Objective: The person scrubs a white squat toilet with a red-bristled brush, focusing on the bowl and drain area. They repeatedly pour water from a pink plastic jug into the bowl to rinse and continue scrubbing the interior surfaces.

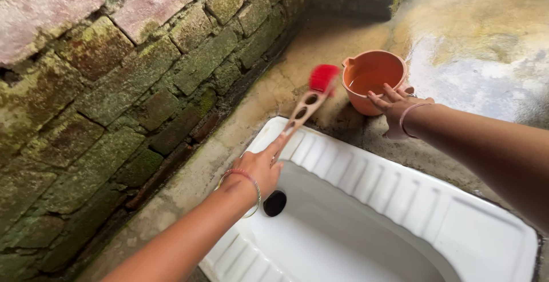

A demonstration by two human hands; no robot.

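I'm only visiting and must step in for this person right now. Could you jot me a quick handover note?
Left hand: grips the pale handle of a red-bristled brush, raised over the concrete beside the white squat pan.
Right hand: fingers on the rim of the orange mug, which stands upright on the wet floor beyond the pan and holds some water.
Done: the pan looks white and clean.
Left: the brush is off the pan; the water is unpoured.

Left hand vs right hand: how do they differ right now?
The left hand grips the handle of a red-bristled brush, raised over the white squat pan; the right hand holds no tool and reaches for the orange mug. The left hand is nearer the mossy brick wall. Both wear wrist bands.
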